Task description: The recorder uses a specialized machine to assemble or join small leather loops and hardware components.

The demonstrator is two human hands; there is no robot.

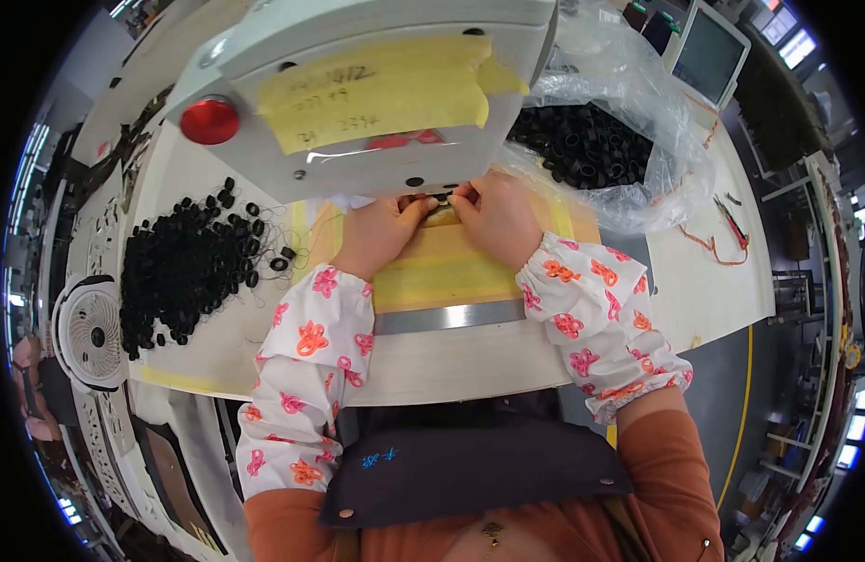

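Carefully does it here, since the small dark piece (442, 199) sits right under the front of the machine (264, 180), and much of it is hidden by the fingers. The left hand (381, 232) has its thumb and forefinger pinched together on one side of the piece, and the right hand (504, 217) pinches it from the other side; how firmly they press, I cannot tell. With such a small hold, a light, even pull from both sides should serve better than a hard squeeze, which could twist the piece. It seems wise to hold it level and square, with the fingertips at its outer edges and away from whatever moves above them. Both wrists hang low over the yellow-taped plate (451, 267), near the table (461, 365), so resting them there would likely steady the pinch. The flowered sleeves (311, 342) are best held clear of the loose threads around the black pile (184, 272) on the left. The black loops (587, 150) lie in a clear bag (676, 187) beyond the right hand, near enough that the elbow need hardly move to reach them.
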